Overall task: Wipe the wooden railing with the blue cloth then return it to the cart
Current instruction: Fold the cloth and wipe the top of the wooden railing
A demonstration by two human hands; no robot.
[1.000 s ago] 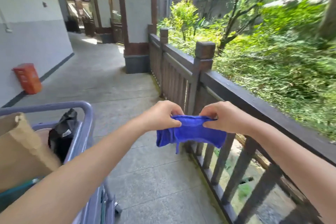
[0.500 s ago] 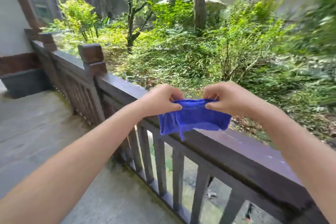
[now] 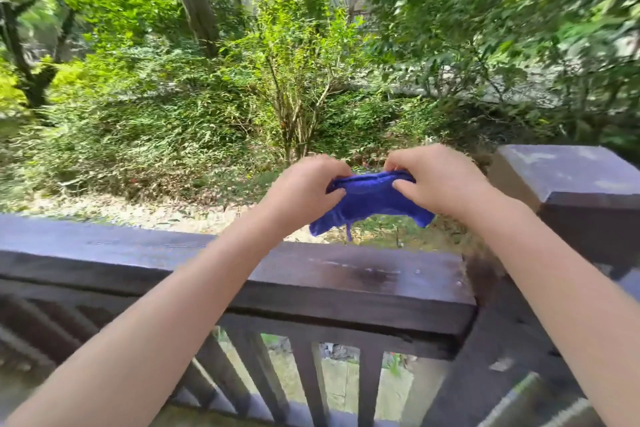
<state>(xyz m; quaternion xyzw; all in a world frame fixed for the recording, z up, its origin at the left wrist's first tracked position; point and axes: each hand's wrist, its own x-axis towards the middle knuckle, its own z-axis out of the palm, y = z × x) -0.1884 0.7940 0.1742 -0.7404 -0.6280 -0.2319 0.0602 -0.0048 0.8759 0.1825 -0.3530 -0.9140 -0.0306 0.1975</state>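
Dark wooden railing (image 3: pixel 346 274) runs across nearest, its square post (image 3: pixel 571 184) at right. Above and beyond its top rail, the left hand (image 3: pixel 304 187) and right hand (image 3: pixel 440 180) pinch the blue cloth (image 3: pixel 370 201) bunched between them, clear of the wood. Green shrubs (image 3: pixel 294 62) stand behind.

The cart and walkway have been lost from view; the wooden railing (image 3: pixel 242 274) is now faced squarely across the lower frame. The blue cloth (image 3: pixel 369 201) has been bunched closer between the left hand (image 3: pixel 308 189) and right hand (image 3: pixel 440 180).
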